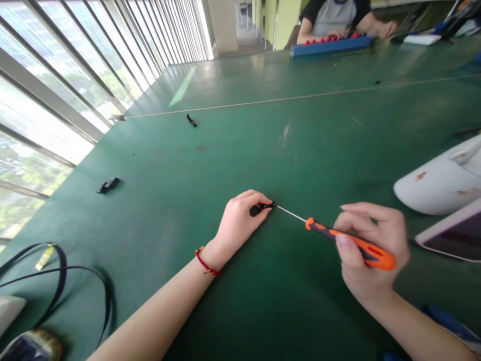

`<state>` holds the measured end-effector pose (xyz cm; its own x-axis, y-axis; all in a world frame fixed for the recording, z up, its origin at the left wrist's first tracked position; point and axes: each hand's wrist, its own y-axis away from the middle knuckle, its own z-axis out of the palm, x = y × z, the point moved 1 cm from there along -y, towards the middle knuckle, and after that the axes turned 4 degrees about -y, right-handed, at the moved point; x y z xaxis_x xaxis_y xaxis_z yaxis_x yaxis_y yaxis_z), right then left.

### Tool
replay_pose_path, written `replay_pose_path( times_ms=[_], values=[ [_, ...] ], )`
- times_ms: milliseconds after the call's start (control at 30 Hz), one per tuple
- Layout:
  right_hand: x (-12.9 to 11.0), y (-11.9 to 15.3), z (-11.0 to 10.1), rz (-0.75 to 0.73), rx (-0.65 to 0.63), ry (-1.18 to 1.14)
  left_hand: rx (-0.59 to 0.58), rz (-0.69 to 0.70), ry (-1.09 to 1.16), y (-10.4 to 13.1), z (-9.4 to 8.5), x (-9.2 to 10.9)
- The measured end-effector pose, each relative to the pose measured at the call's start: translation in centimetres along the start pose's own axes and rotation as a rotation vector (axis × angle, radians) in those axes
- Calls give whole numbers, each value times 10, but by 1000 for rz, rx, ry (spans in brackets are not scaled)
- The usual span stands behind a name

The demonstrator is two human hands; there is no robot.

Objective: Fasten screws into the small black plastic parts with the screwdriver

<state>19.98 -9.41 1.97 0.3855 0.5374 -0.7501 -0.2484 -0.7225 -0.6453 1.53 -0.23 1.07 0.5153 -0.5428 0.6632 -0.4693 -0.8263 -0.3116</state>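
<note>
My left hand (244,213), with a red cord bracelet (205,263) at the wrist, pinches a small black part (267,205) just above the green tabletop (240,150). What kind of part it is I cannot make out, as the fingers cover much of it. My right hand (372,245) is closed round the orange and black handle of a screwdriver (349,240). Its thin metal shaft slants up to the left, and the tip meets the right end of the black part.
Small black pieces (108,185) (191,120) lie to the left and farther back. Black cables (63,268) loop at lower left. At right stand a white rounded object (443,175) and a screen-like device (454,233). Across the table a person (334,22) sits behind a blue tray (330,46).
</note>
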Motion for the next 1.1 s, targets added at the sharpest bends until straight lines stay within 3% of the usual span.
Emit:
replay_pose_path(
  times_ms=[67,133,267,433,533,633,800,900,1000,1100],
  values=[
    [-1,2,-1,0,-39,97,-1,8,0,0,0,0],
    [-2,1,0,-30,12,129,-1,8,-7,0,0,0],
    [-1,-1,1,-78,97,2,-4,1,-18,0,0,1],
    [-1,4,-1,-12,-88,100,2,-7,-15,1,1,0],
    [-3,3,0,-47,16,138,8,-6,-14,1,0,0],
    [-1,1,2,-78,99,21,3,-6,-20,1,0,1],
    [1,3,0,12,-73,40,-5,-12,0,1,0,1],
    [-2,3,0,-30,-9,107,0,-14,16,0,-1,1],
    [-1,0,2,-87,94,7,3,-22,25,0,-1,1],
    [1,0,1,-47,21,-42,3,-25,31,0,-1,1]
  ],
)
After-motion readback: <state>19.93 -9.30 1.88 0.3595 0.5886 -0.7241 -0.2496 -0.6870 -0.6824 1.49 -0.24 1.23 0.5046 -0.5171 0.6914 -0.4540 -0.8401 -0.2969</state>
